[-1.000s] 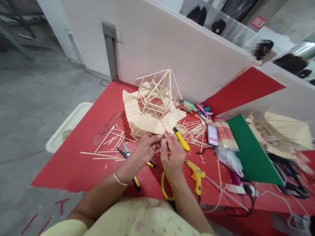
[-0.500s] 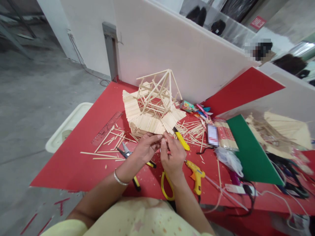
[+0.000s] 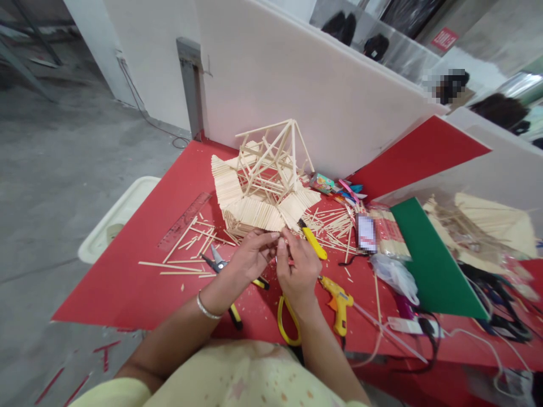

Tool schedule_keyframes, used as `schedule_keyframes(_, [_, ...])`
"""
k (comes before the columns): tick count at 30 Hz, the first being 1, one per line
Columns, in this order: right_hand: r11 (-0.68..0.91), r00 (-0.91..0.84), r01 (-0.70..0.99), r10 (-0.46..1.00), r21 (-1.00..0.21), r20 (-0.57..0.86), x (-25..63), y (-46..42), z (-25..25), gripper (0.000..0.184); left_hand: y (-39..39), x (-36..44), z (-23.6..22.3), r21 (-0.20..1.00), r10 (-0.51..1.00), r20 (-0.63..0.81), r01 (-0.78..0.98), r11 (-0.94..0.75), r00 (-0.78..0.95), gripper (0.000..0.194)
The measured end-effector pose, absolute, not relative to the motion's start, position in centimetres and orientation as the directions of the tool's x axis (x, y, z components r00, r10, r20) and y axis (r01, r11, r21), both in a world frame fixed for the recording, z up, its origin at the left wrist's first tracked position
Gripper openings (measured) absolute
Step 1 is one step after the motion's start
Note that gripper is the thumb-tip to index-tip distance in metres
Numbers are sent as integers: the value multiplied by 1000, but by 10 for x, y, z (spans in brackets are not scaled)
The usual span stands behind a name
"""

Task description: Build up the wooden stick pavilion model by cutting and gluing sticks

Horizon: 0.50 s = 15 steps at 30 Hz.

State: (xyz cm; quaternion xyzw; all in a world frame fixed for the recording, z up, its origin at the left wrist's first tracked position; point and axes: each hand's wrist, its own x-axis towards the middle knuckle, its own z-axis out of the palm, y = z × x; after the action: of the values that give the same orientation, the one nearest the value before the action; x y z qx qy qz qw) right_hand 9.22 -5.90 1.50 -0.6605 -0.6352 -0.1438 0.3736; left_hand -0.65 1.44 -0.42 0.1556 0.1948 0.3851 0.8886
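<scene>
My left hand [image 3: 255, 253] and my right hand [image 3: 297, 260] meet at the near edge of a wooden stick model [image 3: 254, 213]. Fingers and thumbs are pinched together on both; whatever lies between the fingertips is too small or hidden to name. The model has a roof-like frame of thin sticks [image 3: 292, 150] rising above skirts of sticks laid side by side. Pliers [image 3: 218, 260] lie partly under my left forearm. A yellow looped handle [image 3: 288, 325] shows beneath my right wrist, its other end covered. Right of that hand are a yellow cutter knife [image 3: 314, 242] and a yellow glue gun [image 3: 339, 302].
Loose sticks [image 3: 333, 229] are scattered right of the model, with cut pieces [image 3: 186, 243] and a clear ruler [image 3: 184, 220] to its left. A phone [image 3: 366, 233], plastic bag [image 3: 396, 277], green board [image 3: 432, 260] and cables crowd the right. A white partition [image 3: 297, 73] stands behind.
</scene>
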Motion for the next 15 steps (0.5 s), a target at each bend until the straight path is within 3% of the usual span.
schedule_keyframes(15, [98,132,952,726,-291,675,92,-59,17,33,15,-6,-7,443,744,-207,-617,651,636,19])
